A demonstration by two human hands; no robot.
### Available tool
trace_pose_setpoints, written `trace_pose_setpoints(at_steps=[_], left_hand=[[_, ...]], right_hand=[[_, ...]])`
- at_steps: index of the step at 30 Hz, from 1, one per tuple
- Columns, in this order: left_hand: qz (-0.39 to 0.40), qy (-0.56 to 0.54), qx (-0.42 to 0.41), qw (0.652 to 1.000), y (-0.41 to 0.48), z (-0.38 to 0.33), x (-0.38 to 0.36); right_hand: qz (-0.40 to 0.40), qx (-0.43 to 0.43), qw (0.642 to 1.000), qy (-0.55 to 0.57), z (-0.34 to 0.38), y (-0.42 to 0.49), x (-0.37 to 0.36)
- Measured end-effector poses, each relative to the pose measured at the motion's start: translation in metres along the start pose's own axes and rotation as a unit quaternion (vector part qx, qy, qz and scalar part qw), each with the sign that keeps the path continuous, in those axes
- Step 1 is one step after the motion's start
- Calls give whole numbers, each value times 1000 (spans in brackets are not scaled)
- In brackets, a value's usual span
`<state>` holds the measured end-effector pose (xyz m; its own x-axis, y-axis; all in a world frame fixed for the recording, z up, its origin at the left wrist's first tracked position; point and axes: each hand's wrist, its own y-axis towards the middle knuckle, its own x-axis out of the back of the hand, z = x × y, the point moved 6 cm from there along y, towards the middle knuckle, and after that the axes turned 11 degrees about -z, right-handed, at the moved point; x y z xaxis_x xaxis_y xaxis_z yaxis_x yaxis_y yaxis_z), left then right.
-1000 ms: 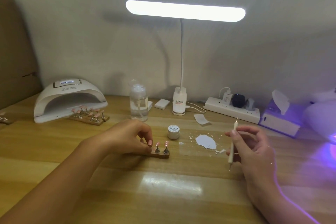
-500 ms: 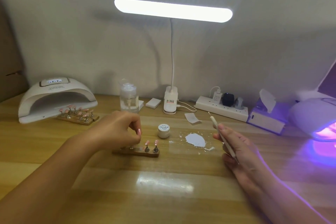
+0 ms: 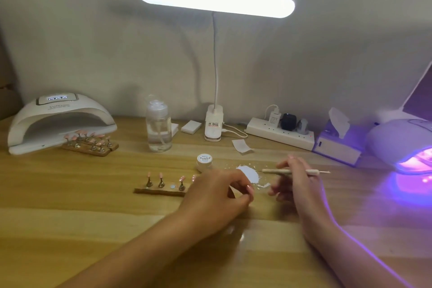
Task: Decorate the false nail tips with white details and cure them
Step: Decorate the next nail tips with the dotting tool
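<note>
the left hand (image 3: 217, 192) rests on the wooden bench (image 3: 93, 217) near the middle. its fingers are curled in and the thumb meets the fingertips. i cannot tell if something tiny is pinched there. the right hand (image 3: 292, 182) is just beside it on the right. its fingers are closed round a thin white dotting tool (image 3: 280, 171), which lies flat with its metal tip pointing right.

a wooden holder strip (image 3: 161, 191) lies to the left of the left hand, and its right end is hidden behind that hand. pink false nail tips (image 3: 160, 175) stand on it on little metal stands. one spot in the middle of the strip shows only a round dot.

just past the hands are a small white jar (image 3: 204, 162) with its lid on and a white patch of paint (image 3: 249, 174) on the bench, with small white bits around it.

far left sits a white nail lamp (image 3: 60, 119) that is dark inside. two more wooden strips of pink tips (image 3: 90, 145) lie at its mouth. far right, another nail lamp (image 3: 402, 142) glows purple. along the wall stand a clear pump bottle (image 3: 159, 128), a lit desk lamp (image 3: 215, 0), a power strip (image 3: 280, 133) and a tissue box (image 3: 339, 145).
</note>
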<state>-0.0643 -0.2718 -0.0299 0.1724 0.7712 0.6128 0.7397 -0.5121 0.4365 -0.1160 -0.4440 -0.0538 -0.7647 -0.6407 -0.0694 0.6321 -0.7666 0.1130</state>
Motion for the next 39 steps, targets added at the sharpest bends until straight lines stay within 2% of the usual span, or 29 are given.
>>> trace_pose_setpoints(at_steps=[3, 7, 11, 15, 17, 20, 23, 26, 31, 39], left_hand=[[-19, 27, -31, 999, -2, 3, -15], [-55, 20, -50, 997, 0, 11, -15], [-45, 14, -44, 998, 0, 17, -19], [-39, 6, -39, 998, 2, 20, -19], [-40, 3, -38, 998, 3, 20, -19], [-47, -3, -33, 998, 3, 21, -18], [-45, -16, -27, 998, 3, 22, -18], [-52, -32, -26, 998, 4, 22, -17], [-47, -57, -29, 997, 3, 20, -16], [-28, -41, -11, 999, 3, 23, -18]], right_hand=[[30, 35, 996, -71, -3, -1, -4], [22, 63, 986, -155, -6, -1, -5], [37, 86, 972, -216, -6, -2, -9], [29, 57, 980, -189, -7, 0, -4], [20, 72, 978, -195, -5, 0, -4], [49, 73, 969, -230, -6, -2, -10], [22, 71, 977, -200, -5, 1, -5], [47, 77, 971, -223, -6, -1, -10], [-4, 52, 990, -132, -7, 3, -1], [-8, 77, 993, -89, 4, -3, 1]])
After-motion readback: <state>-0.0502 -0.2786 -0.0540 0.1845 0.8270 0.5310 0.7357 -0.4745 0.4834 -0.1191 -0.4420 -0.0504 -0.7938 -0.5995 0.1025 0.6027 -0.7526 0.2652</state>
